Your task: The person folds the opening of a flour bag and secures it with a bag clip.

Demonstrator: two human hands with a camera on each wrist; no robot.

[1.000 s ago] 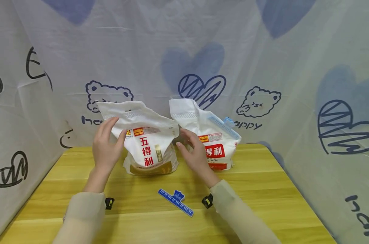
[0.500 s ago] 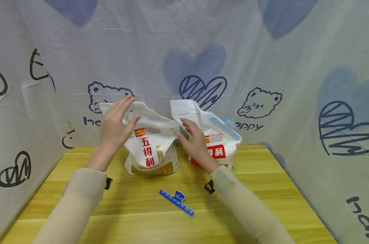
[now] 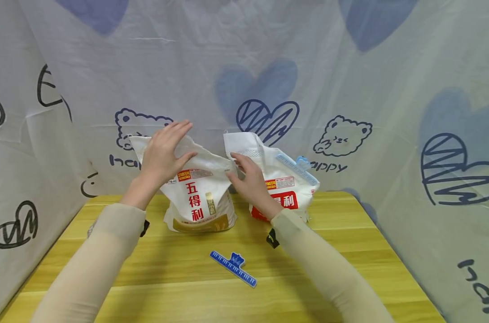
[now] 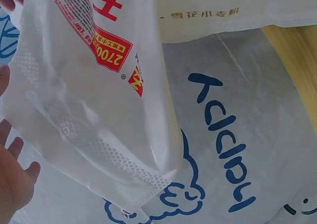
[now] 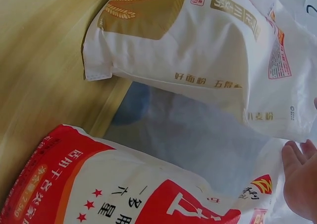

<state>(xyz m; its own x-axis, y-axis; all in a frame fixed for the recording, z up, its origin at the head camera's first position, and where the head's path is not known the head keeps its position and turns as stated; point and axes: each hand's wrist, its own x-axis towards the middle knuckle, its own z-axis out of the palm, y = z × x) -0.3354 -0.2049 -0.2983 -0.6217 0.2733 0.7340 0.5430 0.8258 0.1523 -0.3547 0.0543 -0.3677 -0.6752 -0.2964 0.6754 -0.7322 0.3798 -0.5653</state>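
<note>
My left grip (image 3: 161, 154), thumb spread from straight fingers, and right grip (image 3: 251, 181) (pinching or not, I cannot tell) have closed in on the bag (image 3: 195, 194) beyond the loose clip (image 3: 233, 268), seemingly bringing its top within reach of both.

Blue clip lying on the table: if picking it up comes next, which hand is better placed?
Probably the right hand: in the head view it appears nearer the blue clip, while the left hand is higher, by the top of the gold-printed bag.
</note>
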